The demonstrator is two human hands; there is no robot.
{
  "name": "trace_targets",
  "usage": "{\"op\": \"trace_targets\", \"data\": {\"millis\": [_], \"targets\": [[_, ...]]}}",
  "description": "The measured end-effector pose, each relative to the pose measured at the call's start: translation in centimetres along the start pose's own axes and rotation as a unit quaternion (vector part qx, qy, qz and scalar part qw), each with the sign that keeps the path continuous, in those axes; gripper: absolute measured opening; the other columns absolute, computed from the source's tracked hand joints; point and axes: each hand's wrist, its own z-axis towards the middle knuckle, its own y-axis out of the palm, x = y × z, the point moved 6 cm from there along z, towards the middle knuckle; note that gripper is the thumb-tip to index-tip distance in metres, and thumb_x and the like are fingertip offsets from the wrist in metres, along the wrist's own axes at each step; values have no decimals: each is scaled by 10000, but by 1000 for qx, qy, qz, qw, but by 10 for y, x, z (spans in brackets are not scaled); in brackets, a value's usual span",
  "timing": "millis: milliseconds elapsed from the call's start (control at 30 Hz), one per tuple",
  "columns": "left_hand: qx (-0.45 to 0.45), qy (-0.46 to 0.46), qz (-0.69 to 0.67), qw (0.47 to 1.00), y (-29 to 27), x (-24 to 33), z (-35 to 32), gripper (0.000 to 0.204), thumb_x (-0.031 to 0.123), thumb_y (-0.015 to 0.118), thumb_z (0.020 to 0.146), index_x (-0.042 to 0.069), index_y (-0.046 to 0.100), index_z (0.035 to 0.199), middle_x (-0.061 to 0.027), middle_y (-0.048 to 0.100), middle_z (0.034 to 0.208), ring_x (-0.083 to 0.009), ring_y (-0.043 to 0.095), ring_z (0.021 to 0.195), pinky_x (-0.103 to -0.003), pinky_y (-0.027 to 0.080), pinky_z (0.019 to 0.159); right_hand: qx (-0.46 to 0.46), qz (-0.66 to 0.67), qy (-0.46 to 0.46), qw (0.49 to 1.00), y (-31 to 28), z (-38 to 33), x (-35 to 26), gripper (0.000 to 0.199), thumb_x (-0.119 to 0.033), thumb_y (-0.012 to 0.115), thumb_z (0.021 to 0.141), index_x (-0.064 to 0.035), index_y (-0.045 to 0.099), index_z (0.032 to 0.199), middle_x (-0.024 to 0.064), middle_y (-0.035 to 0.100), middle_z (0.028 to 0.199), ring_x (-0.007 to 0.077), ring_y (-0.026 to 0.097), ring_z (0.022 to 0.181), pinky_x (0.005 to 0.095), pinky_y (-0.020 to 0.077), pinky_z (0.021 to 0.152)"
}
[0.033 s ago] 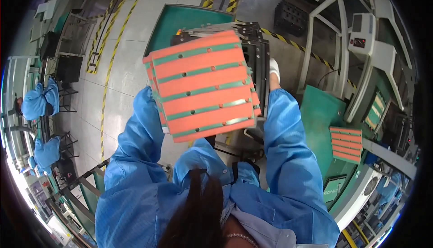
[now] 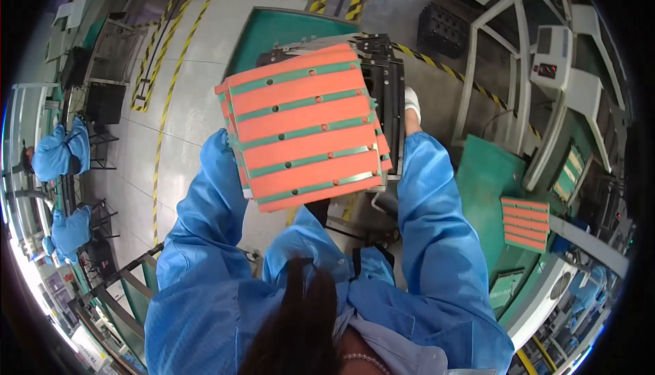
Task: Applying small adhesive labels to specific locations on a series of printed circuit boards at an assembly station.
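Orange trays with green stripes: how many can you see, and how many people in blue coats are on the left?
Orange striped tray stacks: 2, one held up, one at the right
Seated people in blue coats: 2
Total: 4

Bright overhead light, floor glare, fisheye-bent dark rim

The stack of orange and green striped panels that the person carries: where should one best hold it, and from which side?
Probably by its two short side edges, coming from left and right. The stack of orange panels is wide, flat and layered, so support under both edges should keep the sheets together. The right hand, in a white glove, is at the right edge; the left hand is hidden behind the stack.
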Motion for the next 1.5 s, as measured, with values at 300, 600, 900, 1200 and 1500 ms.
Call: {"op": "trace_targets", "data": {"millis": [300, 600, 900, 1200, 1500], "targets": [[14, -7, 17, 1000, -97, 52, 116, 441, 385, 494, 989, 34, 588, 1239, -122, 648, 1155, -267, 651, 951, -421, 542, 816, -29, -40, 57, 997, 140, 62, -123, 839, -728, 423, 869, 33, 631, 1156, 262, 653, 1152, 435, 617, 1111, 503, 492, 908], [24, -60, 31, 997, -140, 29, 192, 436, 388, 503, 983, 32, 612, 1210, -124, 668, 1114, -265, 662, 916, -421, 548, 787, -34, -81, 132, 987, 178, 77, -142, 690, -646, 472, 898, -35, 561, 1207, 226, 608, 1266, 400, 580, 1185, 497, 489, 947], [28, -103, 28, 994, -156, -7, 233, 433, 390, 512, 976, 30, 636, 1181, -126, 688, 1074, -264, 672, 881, -421, 553, 758, 84, -43, -156, 983, 182, 69, -135, 339, -218, 498, 936, -18, 610, 1186, 241, 568, 1263, 402, 556, 1146, 443, 447, 996], [56, -126, 49, 989, -183, -17, 234, 431, 392, 521, 970, 28, 661, 1152, -128, 708, 1033, -262, 683, 846, -421, 559, 729, 201, 197, -241, 929, 177, -48, -191, 582, -358, 613, 938, 54, 477, 1327, 170, 505, 1332, 271, 472, 1255, 397, 364, 1050], [212, -54, -63, 974, -229, -7, 241, 540, 510, 509, 950, 62, 613, 1235, -156, 663, 1185, -235, 641, 1018, -380, 512, 835, 197, -8, -194, 961, 185, -48, -229, 949, -503, 798, 682, 40, 392, 1346, 244, 465, 1315, 407, 447, 1248, 490, 348, 1049]]}}
